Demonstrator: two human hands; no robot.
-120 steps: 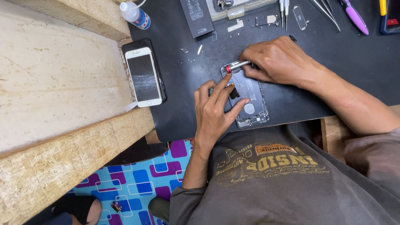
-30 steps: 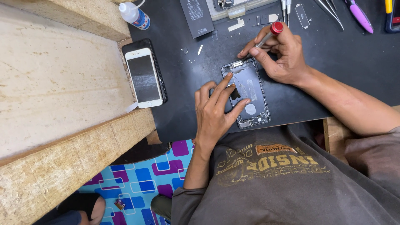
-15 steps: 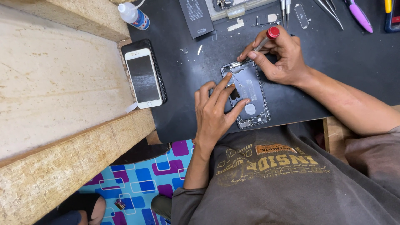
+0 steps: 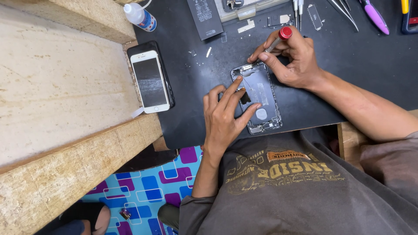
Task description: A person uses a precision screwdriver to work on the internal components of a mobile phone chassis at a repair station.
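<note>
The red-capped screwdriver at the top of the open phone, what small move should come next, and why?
Probably twist it in place: the right hand holds the screwdriver with its tip at the open phone's top edge, while the left hand steadies the phone.

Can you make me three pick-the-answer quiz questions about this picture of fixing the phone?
1. Where does the white phone lie?
A. At the mat's left edge
B. On the floor
C. In the person's lap

2. What colour is the screwdriver cap?
A. Green
B. Red
C. Yellow

3. What state is the phone shell under the hands in?
A. Closed, screen lit
C. Wrapped in paper
B. Opened, insides showing

Answers:
1 A, it lies screen up on the black mat beside the wooden bench.
2 B, the round cap above the right hand is red.
3 B, the left hand steadies the shell, which has no screen and shows bare parts.
</note>
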